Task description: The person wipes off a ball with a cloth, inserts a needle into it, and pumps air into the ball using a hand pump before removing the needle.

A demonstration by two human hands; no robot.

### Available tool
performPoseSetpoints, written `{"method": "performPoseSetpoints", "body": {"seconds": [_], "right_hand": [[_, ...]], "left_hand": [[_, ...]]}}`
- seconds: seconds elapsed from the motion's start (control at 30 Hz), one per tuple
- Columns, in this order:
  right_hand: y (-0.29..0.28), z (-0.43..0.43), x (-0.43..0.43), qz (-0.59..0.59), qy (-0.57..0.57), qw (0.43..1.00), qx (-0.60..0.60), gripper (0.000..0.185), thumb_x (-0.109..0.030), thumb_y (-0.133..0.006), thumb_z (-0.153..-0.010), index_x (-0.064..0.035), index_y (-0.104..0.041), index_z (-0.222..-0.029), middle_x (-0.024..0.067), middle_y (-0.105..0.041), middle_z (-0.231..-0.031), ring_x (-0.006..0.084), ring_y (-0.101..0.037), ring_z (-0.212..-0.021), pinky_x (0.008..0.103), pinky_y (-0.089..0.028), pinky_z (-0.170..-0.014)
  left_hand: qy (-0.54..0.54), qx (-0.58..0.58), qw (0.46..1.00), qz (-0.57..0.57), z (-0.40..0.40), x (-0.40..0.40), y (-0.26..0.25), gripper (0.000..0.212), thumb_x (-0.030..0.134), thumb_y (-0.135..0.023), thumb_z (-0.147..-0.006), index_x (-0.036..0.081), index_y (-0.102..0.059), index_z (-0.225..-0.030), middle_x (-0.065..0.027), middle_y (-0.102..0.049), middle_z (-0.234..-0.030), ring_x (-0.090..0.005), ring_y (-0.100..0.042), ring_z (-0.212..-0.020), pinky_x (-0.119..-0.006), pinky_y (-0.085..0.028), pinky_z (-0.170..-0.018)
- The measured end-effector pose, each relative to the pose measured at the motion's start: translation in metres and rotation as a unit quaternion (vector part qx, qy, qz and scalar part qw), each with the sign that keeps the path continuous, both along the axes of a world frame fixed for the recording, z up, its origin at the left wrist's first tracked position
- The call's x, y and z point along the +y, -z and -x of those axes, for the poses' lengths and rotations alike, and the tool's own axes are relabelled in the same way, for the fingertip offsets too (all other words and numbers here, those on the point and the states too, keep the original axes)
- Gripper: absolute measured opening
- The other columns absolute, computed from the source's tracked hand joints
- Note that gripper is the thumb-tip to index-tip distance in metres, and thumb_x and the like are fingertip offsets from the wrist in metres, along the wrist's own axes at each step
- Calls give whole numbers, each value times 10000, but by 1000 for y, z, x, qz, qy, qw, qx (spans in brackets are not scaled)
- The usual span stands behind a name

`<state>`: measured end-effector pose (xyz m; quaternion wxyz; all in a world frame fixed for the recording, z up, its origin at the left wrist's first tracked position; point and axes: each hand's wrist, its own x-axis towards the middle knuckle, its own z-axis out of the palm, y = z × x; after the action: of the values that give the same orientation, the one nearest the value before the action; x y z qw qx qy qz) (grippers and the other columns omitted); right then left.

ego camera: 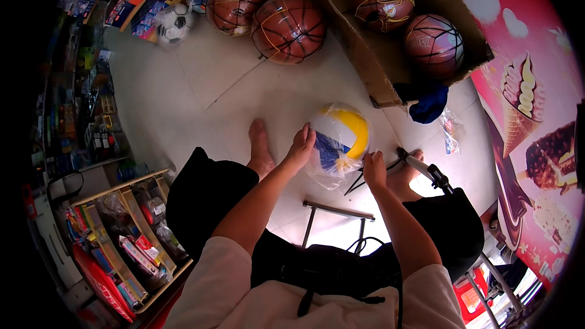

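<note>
Between my two hands hangs a blue, white and yellow volleyball (343, 135) inside a clear plastic bag (327, 179). My left hand (300, 146) is closed on the bag at the ball's left side. On the lower right, my right hand (375, 171) pinches the bag's edge near the ball. The gathered plastic bunches toward me, below the ball. Both hands are in front of my knees, over the tiled floor (215, 96).
Netted basketballs (289, 29) and a wrapped soccer ball (174, 25) lie on the far floor. An open cardboard box (365, 66) holds more balls. A compartmented wooden rack (125, 201) stands left, a pink ice-cream-printed panel (489, 36) right. A metal tube (419, 164) lies near my right knee.
</note>
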<state>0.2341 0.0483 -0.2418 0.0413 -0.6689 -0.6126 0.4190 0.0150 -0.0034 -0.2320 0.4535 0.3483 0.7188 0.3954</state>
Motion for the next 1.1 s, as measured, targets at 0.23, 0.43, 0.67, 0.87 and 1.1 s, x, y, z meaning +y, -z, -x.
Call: {"method": "performPoseSetpoints", "body": {"seconds": [0.23, 0.43, 0.67, 0.87, 1.1], "right_hand": [[4, -6, 2, -20, 30, 999, 29, 297, -226, -474, -835, 69, -459, -868, 300, -564, -896, 462, -539, -838, 446, -427, -757], [-8, 15, -7, -208, 115, 970, -46, 308, -152, -608, -761, 23, -493, -987, 240, -521, -1016, 416, -487, -975, 427, -400, -821], [-41, 22, -13, -247, -122, 953, 126, 319, -66, -667, -684, -8, -521, -962, 190, -527, -961, 365, -515, -892, 405, -421, -754], [-34, 21, -4, -226, -75, 962, 136, 111, -56, -603, -732, 15, -539, -789, 190, -574, -747, 359, -556, -746, 407, -444, -659], [-33, 23, -3, -208, -56, 967, 136, 107, -60, -595, -735, 17, -536, -779, 196, -576, -750, 363, -557, -748, 404, -447, -659]], "left_hand": [[184, 302, 929, -109, -34, -8, -51, 384, 97, -675, -696, 52, -538, -1052, -152, -474, -1110, -337, -469, -1032, -404, -412, -860], [163, 346, 921, -81, -45, 3, -52, 298, 56, -681, -651, 58, -571, -928, -126, -490, -1004, -308, -495, -940, -406, -420, -778], [178, 393, 896, -107, -57, 14, -39, 186, 48, -635, -680, 17, -553, -844, -116, -483, -1008, -311, -481, -941, -417, -402, -775], [265, 439, 856, -68, -54, 23, -43, 183, 45, -561, -730, -12, -526, -900, -139, -505, -1003, -324, -488, -957, -402, -421, -804], [337, 340, 878, -5, -48, 24, -74, 253, 4, -526, -726, 18, -505, -978, -214, -522, -1012, -366, -460, -1058, -421, -400, -896]]}}
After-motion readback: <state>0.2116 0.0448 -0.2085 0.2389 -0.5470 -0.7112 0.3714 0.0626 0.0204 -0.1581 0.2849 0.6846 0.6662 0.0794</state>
